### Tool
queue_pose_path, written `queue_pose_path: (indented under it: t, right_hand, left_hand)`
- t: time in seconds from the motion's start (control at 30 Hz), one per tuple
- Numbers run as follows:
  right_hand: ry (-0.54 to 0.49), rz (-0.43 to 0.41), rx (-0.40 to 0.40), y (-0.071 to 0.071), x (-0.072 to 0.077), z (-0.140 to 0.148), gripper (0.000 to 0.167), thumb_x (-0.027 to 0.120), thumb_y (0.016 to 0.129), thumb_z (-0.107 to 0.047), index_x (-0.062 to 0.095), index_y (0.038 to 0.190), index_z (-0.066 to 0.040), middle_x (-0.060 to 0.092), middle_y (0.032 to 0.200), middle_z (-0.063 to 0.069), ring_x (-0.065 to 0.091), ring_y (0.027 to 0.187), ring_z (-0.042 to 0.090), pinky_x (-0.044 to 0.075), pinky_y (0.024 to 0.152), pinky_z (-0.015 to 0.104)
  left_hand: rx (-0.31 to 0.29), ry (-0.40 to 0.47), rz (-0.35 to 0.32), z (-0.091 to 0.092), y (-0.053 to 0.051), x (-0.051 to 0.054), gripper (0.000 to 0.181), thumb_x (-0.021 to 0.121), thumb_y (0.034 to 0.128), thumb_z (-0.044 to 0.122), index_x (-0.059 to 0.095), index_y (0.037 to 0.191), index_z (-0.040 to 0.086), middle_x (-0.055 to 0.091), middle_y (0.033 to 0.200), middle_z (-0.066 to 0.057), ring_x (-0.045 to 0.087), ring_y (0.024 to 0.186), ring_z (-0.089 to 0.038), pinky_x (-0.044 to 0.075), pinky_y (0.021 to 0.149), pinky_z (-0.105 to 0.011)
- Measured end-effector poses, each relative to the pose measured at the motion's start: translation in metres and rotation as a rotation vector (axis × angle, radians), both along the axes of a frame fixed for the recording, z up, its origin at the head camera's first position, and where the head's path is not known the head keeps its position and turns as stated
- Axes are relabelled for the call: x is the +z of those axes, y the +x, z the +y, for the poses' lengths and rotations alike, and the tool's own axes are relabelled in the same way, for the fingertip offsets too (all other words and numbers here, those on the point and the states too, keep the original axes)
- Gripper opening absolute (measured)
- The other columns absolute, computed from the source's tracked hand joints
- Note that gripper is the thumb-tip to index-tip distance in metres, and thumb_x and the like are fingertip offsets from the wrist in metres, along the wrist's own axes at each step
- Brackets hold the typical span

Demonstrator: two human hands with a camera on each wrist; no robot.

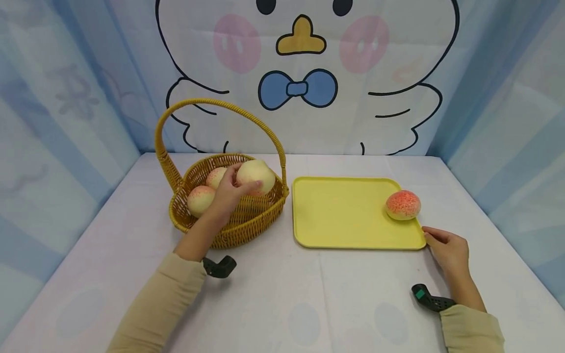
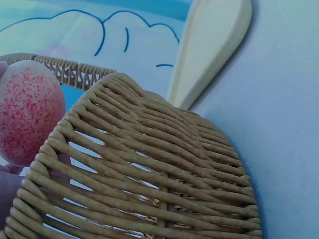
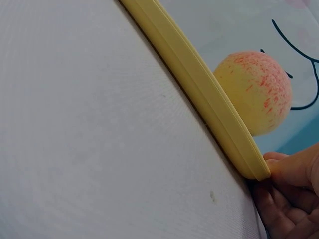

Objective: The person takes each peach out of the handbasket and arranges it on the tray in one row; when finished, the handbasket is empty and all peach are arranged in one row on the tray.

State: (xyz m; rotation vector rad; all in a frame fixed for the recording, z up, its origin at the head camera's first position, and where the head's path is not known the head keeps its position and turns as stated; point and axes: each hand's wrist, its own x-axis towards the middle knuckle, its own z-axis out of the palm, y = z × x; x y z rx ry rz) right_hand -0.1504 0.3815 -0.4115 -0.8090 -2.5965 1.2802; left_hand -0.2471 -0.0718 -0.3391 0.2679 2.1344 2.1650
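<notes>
In the head view, my left hand [image 1: 231, 192] holds a pale peach [image 1: 256, 175] between thumb and fingers over the right part of a wicker basket [image 1: 247, 234]. Two more peaches [image 1: 200, 200] lie inside the basket, partly behind that hand. The held peach [image 2: 31, 112] shows its red-speckled side in the left wrist view, beside the basket's woven wall [image 2: 149, 164]. My right hand [image 1: 451, 250] pinches the near right corner of a yellow tray [image 1: 340, 213], clearest in the right wrist view. One red-speckled peach [image 1: 403, 205] sits at the tray's right edge.
The basket's tall arched handle [image 1: 220, 103] rises above the held peach. Dark wrist-worn devices [image 1: 219, 267] show below both hands. A white cloth covers the table [image 1: 273, 299], and a printed curtain [image 1: 300, 127] hangs behind it.
</notes>
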Motion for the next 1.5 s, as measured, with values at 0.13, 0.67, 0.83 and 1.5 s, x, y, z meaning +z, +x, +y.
queue_pose_path:
  t: [0.13, 0.67, 0.83, 1.5]
  right_hand:
    - [-0.004, 0.008, -0.001, 0.0, 0.001, 0.0, 0.041, 0.051, 0.094, -0.023, 0.054, 0.124, 0.004, 0.052, 0.123, 0.021, 0.047, 0.097, 0.017, 0.039, 0.055, 0.007]
    - [-0.001, 0.005, -0.003, -0.001, 0.0, 0.001, 0.042, 0.052, 0.094, -0.025, 0.054, 0.124, 0.003, 0.051, 0.125, 0.021, 0.047, 0.104, 0.022, 0.039, 0.059, 0.008]
    - [0.002, 0.009, -0.003, -0.001, -0.002, 0.001, 0.041, 0.051, 0.094, -0.025, 0.054, 0.124, 0.003, 0.051, 0.125, 0.021, 0.047, 0.104, 0.022, 0.039, 0.059, 0.007]
    - [0.016, 0.011, 0.01, -0.002, -0.005, 0.004, 0.041, 0.05, 0.094, -0.025, 0.055, 0.125, 0.002, 0.051, 0.125, 0.02, 0.046, 0.103, 0.02, 0.04, 0.063, 0.008]
  left_hand:
    - [-0.014, 0.005, 0.017, 0.002, 0.006, -0.001, 0.067, 0.067, 0.0807, 0.018, 0.028, 0.135, 0.009, 0.042, 0.124, -0.013, 0.046, 0.109, -0.023, 0.037, 0.093, -0.037]
    - [-0.171, 0.131, 0.087, 0.02, 0.027, 0.002, 0.071, 0.064, 0.0755, 0.009, 0.024, 0.134, 0.004, 0.036, 0.132, -0.016, 0.044, 0.112, -0.027, 0.04, 0.092, -0.037]
    - [-0.225, 0.137, 0.099, 0.032, 0.03, -0.002, 0.07, 0.067, 0.075, 0.007, 0.026, 0.132, 0.006, 0.037, 0.129, -0.016, 0.046, 0.11, -0.027, 0.044, 0.088, -0.033]
    - [-0.279, 0.092, 0.11, 0.085, 0.039, -0.018, 0.067, 0.071, 0.0743, 0.006, 0.032, 0.129, 0.008, 0.041, 0.125, -0.015, 0.049, 0.107, -0.027, 0.046, 0.085, -0.037]
